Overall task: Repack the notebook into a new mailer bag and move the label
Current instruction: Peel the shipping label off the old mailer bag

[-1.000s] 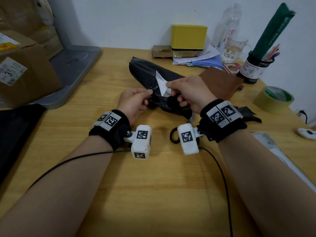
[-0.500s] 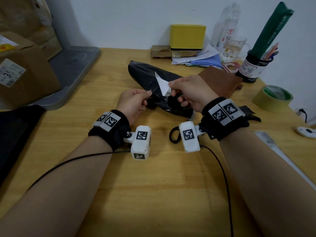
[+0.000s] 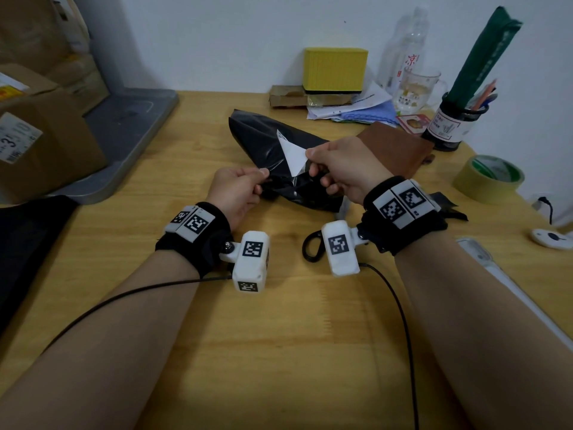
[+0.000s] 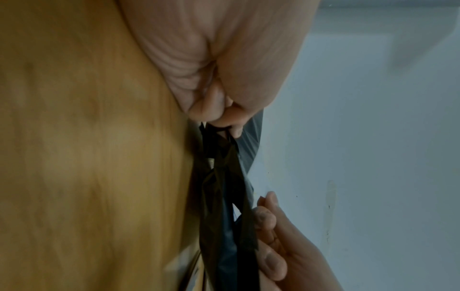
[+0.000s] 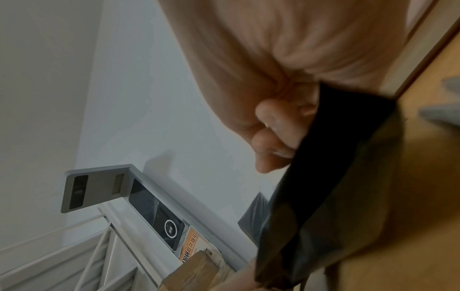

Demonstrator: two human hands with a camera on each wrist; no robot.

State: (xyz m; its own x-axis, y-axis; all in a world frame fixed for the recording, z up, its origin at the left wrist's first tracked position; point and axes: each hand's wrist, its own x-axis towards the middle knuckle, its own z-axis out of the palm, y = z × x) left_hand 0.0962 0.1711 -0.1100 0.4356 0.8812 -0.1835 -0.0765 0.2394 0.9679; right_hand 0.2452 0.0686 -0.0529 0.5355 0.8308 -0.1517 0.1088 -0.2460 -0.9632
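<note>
A crumpled black mailer bag (image 3: 263,141) lies on the wooden desk (image 3: 279,336) in the head view. My left hand (image 3: 238,190) pinches its near edge; the left wrist view shows the black film (image 4: 224,196) caught between thumb and fingers. My right hand (image 3: 341,162) pinches a corner of the white label (image 3: 293,155), which is peeled partly off the bag and folded up. The bag (image 5: 336,167) hangs below the right hand's curled fingers in the right wrist view. A brown notebook (image 3: 400,147) lies flat just beyond my right hand.
A roll of tape (image 3: 488,178) sits at the right. A pen jar (image 3: 452,125), a glass mug (image 3: 418,91), papers and a yellow box (image 3: 335,69) line the back. A grey tray (image 3: 124,125) and cardboard boxes (image 3: 40,144) stand left. Black scissor handles (image 3: 311,246) lie by my right wrist.
My right hand has pulled the label further up and to the right, so more of its white underside shows. The left hand keeps its hold on the bag's edge.
</note>
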